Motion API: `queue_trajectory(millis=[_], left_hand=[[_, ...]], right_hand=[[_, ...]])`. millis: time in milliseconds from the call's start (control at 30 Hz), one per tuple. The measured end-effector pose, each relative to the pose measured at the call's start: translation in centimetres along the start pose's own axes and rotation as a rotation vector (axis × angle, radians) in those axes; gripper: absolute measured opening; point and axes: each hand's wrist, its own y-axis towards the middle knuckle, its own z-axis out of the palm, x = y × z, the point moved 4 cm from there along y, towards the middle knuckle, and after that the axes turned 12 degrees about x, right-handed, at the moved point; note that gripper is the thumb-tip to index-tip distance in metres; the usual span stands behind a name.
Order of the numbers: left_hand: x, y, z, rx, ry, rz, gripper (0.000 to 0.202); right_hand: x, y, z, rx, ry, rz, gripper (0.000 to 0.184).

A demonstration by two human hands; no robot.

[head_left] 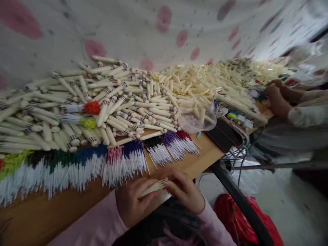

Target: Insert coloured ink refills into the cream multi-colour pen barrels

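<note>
A cream pen barrel (154,187) lies at the near edge of the wooden table (197,160), pinched from both ends: the left hand (133,201) curls its fingers around one end, the right hand (183,189) presses its fingertips on the other. Just beyond the barrel lie rows of coloured refills (123,160). Farther beyond, a heap of assembled pens (107,102) and a clear plastic bowl (196,119). At the table's far right, another person's hand (276,99).

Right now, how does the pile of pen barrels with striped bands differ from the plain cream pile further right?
The banded pen barrels are longer, carry dark stripes near one end, and lie closer to the left hand and right hand. The plain cream pieces are shorter, unmarked, and heaped nearer the co-worker's hand. Both are cream coloured and lie loose on the table.
</note>
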Motion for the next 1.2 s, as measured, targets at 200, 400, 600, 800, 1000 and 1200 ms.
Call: queue_trajectory(millis=[200,400,600,800,1000,1200], left_hand=[[-0.6,0.6,-0.7,0.097,-0.076,-0.043,0.018],[-0.5,0.6,-0.5,0.065,-0.091,-0.044,0.015],[-1.0,0.4,-0.7,-0.028,-0.031,0.023,0.019],[-1.3,0.0,-0.8,-0.095,0.112,0.08,0.02],[-1.4,0.0,-0.6,-0.043,0.016,0.024,0.021],[-1.5,0.1,-0.8,-0.076,0.008,0.031,0.018]], right_hand=[[2.1,0.0,-0.9,0.062,-0.064,-0.179,0.018],[2.5,0.0,-1.3,0.105,-0.139,-0.214,0.019],[2.6,0.1,-1.3,0.12,-0.221,-0.219,0.02],[2.6,-0.2,-0.8,0.02,-0.218,-0.179,0.018],[2.9,-0.6,-1.2,-0.026,-0.21,-0.295,0.021],[3.2,-0.7,-1.4,-0.042,-0.261,-0.316,0.024]])
